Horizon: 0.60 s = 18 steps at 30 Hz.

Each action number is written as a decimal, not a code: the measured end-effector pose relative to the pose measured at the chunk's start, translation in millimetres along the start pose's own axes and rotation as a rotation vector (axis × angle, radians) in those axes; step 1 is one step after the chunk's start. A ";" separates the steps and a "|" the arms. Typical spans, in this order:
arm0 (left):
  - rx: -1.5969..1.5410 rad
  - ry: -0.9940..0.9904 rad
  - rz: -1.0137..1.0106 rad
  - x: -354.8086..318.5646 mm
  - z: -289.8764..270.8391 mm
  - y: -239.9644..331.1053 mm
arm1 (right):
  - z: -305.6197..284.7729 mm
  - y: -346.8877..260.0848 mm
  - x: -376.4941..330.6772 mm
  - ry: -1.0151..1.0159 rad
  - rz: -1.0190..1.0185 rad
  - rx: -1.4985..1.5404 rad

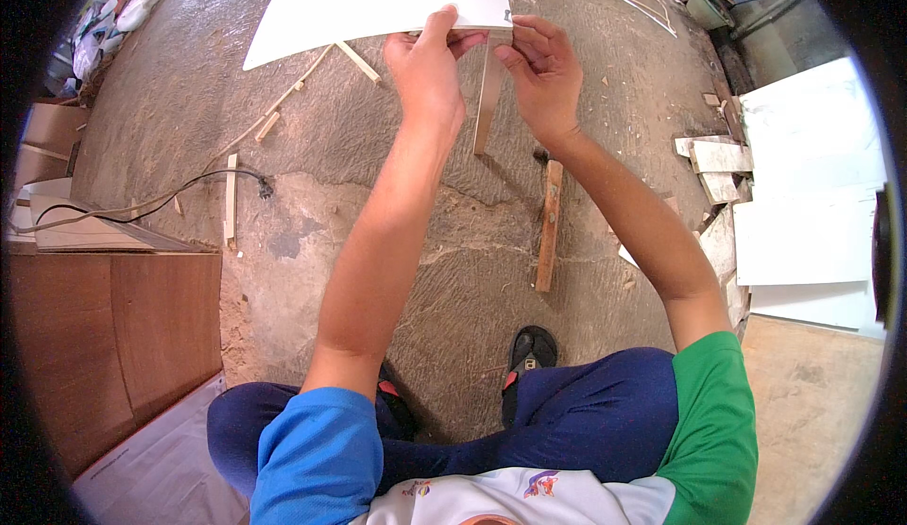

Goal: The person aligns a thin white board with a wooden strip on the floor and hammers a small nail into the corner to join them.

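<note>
A large white board [378, 0] stands ahead of me over the concrete floor, its near edge toward my hands. My left hand [425, 67] grips that near edge, thumb on top. My right hand [543, 71] pinches the board's right corner, where a narrow strip of pale edge banding [488, 100] hangs down from the edge. The fingers of both hands are closed around the edge and the strip's top end.
A hammer with a wooden handle [548, 227] lies on the floor below my hands. Thin wood strips [230, 199] and a black cable [179, 189] lie at left. A brown plywood panel [113, 336] is at lower left. White boards [812, 194] are stacked at right.
</note>
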<state>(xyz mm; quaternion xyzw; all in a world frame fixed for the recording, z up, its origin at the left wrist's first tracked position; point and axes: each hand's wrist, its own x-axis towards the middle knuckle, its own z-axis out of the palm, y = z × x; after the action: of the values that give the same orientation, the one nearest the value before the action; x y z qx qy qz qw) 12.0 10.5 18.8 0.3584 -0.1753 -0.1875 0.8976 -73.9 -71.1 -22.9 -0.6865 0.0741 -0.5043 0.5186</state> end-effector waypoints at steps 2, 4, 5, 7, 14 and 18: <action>-0.001 -0.003 0.005 -0.4 0.6 0.5 | 0.2 -0.3 -0.2 0.008 0.005 -0.006; 0.005 -0.004 0.004 -0.4 0.6 0.7 | 0.5 -0.4 -0.4 0.012 0.007 -0.007; 0.004 -0.002 0.006 -0.5 0.6 0.8 | 0.7 -0.1 -0.5 0.012 0.007 -0.006; 0.002 0.003 0.010 -0.9 1.0 1.1 | 0.4 1.1 -0.2 0.011 0.005 -0.027; -0.011 0.003 0.000 0.8 -0.4 0.4 | 1.1 2.9 0.9 0.009 0.007 -0.014; -0.019 0.007 0.000 2.1 -0.7 0.2 | 1.3 6.5 2.4 0.007 -0.036 0.000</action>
<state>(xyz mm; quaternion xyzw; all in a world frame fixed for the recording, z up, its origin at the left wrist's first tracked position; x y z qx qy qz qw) 14.2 10.0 18.9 0.3506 -0.1705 -0.1880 0.9015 -69.1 -74.7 -26.5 -0.6859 0.0636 -0.5161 0.5090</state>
